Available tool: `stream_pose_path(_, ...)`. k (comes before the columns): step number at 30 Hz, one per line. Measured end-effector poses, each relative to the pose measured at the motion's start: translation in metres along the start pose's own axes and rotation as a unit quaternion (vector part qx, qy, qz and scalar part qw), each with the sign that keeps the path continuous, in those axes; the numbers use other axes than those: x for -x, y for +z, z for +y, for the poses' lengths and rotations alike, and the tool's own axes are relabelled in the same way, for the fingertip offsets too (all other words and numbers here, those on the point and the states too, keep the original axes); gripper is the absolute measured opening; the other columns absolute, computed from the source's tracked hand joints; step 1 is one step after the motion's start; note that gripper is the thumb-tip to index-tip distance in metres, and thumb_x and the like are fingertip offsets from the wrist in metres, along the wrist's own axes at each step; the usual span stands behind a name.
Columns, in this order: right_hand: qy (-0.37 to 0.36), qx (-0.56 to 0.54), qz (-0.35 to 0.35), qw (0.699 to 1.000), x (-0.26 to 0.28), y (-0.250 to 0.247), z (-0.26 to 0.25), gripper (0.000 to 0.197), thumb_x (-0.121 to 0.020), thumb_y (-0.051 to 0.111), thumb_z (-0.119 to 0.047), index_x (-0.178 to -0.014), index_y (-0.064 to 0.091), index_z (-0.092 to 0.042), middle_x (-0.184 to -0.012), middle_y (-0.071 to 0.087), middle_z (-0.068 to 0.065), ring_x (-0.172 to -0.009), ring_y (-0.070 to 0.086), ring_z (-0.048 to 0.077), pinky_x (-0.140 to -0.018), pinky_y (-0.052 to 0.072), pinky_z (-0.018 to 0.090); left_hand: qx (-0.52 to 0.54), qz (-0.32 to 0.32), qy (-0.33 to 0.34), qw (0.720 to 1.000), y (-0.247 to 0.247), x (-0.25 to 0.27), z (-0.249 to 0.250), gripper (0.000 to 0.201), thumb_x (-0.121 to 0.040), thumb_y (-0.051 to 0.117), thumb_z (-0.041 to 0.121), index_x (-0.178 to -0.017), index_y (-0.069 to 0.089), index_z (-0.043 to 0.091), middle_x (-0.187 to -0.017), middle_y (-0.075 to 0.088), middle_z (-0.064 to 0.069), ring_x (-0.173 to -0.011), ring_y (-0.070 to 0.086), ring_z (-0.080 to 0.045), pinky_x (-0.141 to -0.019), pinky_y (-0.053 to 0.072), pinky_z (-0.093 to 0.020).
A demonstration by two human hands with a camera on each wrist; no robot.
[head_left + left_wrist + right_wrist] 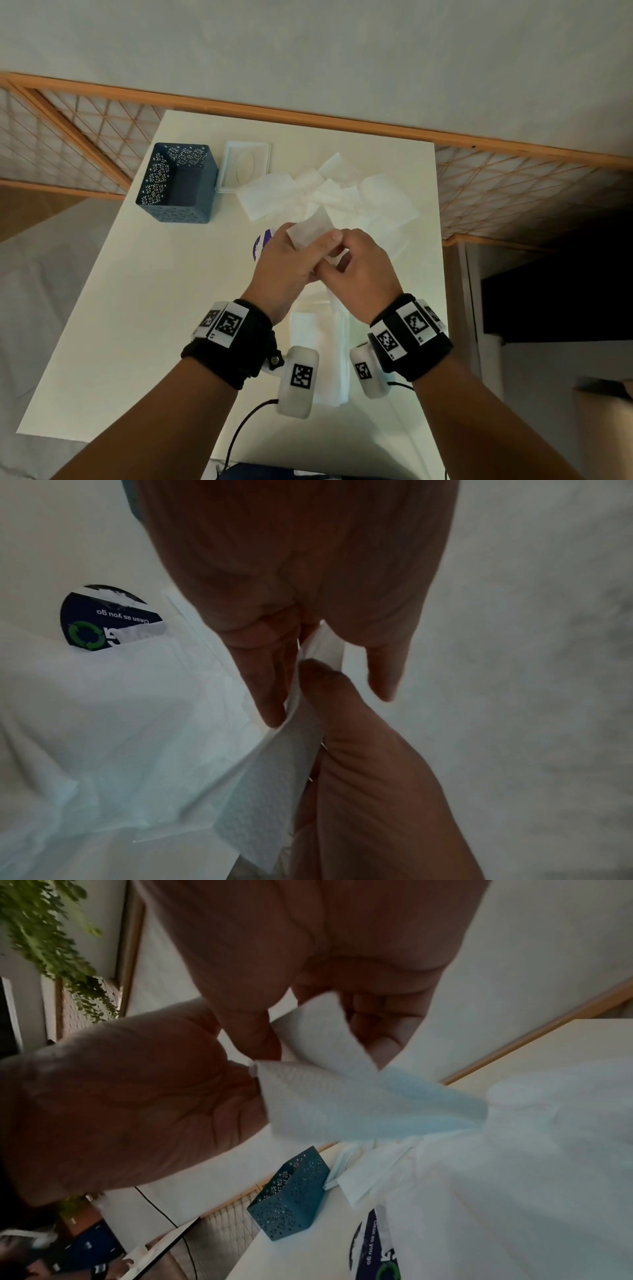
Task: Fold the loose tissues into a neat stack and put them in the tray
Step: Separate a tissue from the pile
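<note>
Pinching one tissue (310, 228) mid-frame between left hand (286, 263) and right hand (359, 270), matching edges for a fold.

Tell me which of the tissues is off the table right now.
The tissue pinched between the left hand and right hand. The loose pile and folded stack lie flat on the table.

The right hand (212, 1031) pinches a white embossed paper tissue (329, 1096) between thumb and curled fingers, above a heap of loose white tissues (514, 1191). Left of that heap stands a dark blue perforated metal box (291, 1196); below it a round dark sticker (373, 1248) peeks out.
</note>
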State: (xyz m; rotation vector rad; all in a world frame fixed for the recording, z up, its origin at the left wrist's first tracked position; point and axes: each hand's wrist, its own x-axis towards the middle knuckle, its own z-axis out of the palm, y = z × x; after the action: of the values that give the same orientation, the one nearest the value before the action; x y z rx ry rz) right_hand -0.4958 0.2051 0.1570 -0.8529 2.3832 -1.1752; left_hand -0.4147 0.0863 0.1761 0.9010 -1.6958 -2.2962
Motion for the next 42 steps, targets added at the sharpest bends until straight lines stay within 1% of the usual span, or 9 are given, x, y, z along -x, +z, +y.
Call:
stream_pose_path(4,0.011,-0.059,-0.015,0.998,0.011,-0.006,-0.006,0.023,-0.084,0.077,-0.047,-0.099,0.064,-0.037,-0.109,0.06,-0.015,-0.083,0.064,0.005,-0.069,0.048,0.014,0.005,0.055,-0.011,0.998,-0.004,0.0,-0.005,0.027,-0.094,0.07,0.025,-0.109,0.065,0.004,-0.109,0.074,-0.024,-0.106,0.072,-0.045,-0.094,0.059,-0.062)
stream_pose_path(9,0.085,-0.103,0.032,0.991,0.016,-0.018,0.005,0.03,-0.096,0.067,-0.046,-0.124,0.064,-0.035,-0.128,0.055,-0.015,-0.105,0.059,0.0,-0.075,0.044,0.006,-0.031,0.075,-0.014,0.997,-0.013,0.004,-0.009,0.026,-0.094,0.069,0.031,-0.109,0.07,0.01,-0.109,0.076,-0.016,-0.105,0.072,-0.041,-0.095,0.057,-0.065)
stream_pose_path(15,0.051,-0.052,-0.083,0.994,0.037,-0.011,0.001,0.044,-0.089,0.067,-0.061,-0.124,0.064,-0.035,-0.119,0.063,-0.021,-0.1,0.062,-0.003,-0.08,0.05,0.017,-0.104,0.093,-0.015,0.99,-0.014,0.014,-0.022,0.021,-0.093,0.07,0.027,-0.102,0.071,0.007,-0.096,0.077,-0.013,-0.087,0.075,-0.03,-0.084,0.062,-0.054)
stream_pose_path(18,0.063,-0.097,-0.149,0.982,0.048,-0.001,-0.001,0.034,-0.09,0.071,-0.051,-0.12,0.064,-0.037,-0.113,0.07,-0.025,-0.099,0.066,-0.003,-0.082,0.053,0.019,-0.103,0.091,-0.031,0.99,-0.014,0.019,-0.03,0.027,-0.09,0.073,0.033,-0.097,0.07,0.007,-0.096,0.075,-0.019,-0.085,0.074,-0.029,-0.088,0.061,-0.056)
stream_pose_path(24,0.104,-0.112,-0.116,0.981,0.053,0.017,0.026,0.012,-0.096,0.064,-0.019,-0.107,0.068,-0.022,-0.09,0.073,-0.006,-0.076,0.065,0.007,-0.064,0.05,0.021,0.0,0.051,-0.108,0.993,-0.019,0.035,-0.039,0.045,-0.102,0.063,0.045,-0.113,0.066,0.002,-0.101,0.079,-0.018,-0.092,0.078,-0.031,-0.089,0.063,-0.042)
stream_pose_path(30,0.203,-0.203,-0.073,0.955,0.065,0.021,0.04,0.019,-0.098,0.062,-0.012,-0.108,0.074,-0.023,-0.098,0.079,-0.008,-0.089,0.074,0.01,-0.078,0.059,0.024,-0.11,0.132,-0.104,0.98,-0.042,0.036,-0.069,0.031,-0.096,0.075,0.034,-0.108,0.068,0.007,-0.104,0.077,-0.009,-0.085,0.074,-0.017,-0.083,0.06,-0.038)
stream_pose_path(33,0.219,-0.252,-0.08,0.939,0.07,0.022,0.039,0.022,-0.098,0.062,-0.009,-0.109,0.075,-0.024,-0.102,0.08,-0.006,-0.094,0.075,0.013,-0.082,0.061,0.027,-0.133,0.107,-0.137,0.976,-0.049,0.034,-0.078,0.03,-0.093,0.079,0.036,-0.109,0.068,0.013,-0.098,0.077,-0.002,-0.08,0.074,-0.013,-0.08,0.06,-0.035)
stream_pose_path(37,0.243,-0.226,-0.079,0.94,0.075,0.028,0.049,0.013,-0.094,0.067,-0.022,-0.105,0.074,-0.019,-0.099,0.079,-0.003,-0.092,0.075,0.02,-0.082,0.061,0.037,-0.155,0.075,-0.133,0.976,-0.051,0.032,-0.088,0.01,-0.096,0.075,0.019,-0.093,0.072,0.011,-0.08,0.075,0.001,-0.063,0.066,-0.01,-0.075,0.057,-0.033)
stream_pose_path(42,0.274,-0.115,-0.084,0.951,0.087,0.039,0.07,0.043,-0.084,0.066,-0.044,-0.082,0.054,-0.003,-0.07,0.051,-0.002,-0.065,0.049,0.018,-0.068,0.055,0.048,-0.222,0.079,-0.136,0.962,-0.061,0.033,-0.106,0.013,-0.094,0.077,0.016,-0.086,0.07,0.009,-0.068,0.071,0.003,-0.058,0.062,-0.011,-0.067,0.055,-0.033)
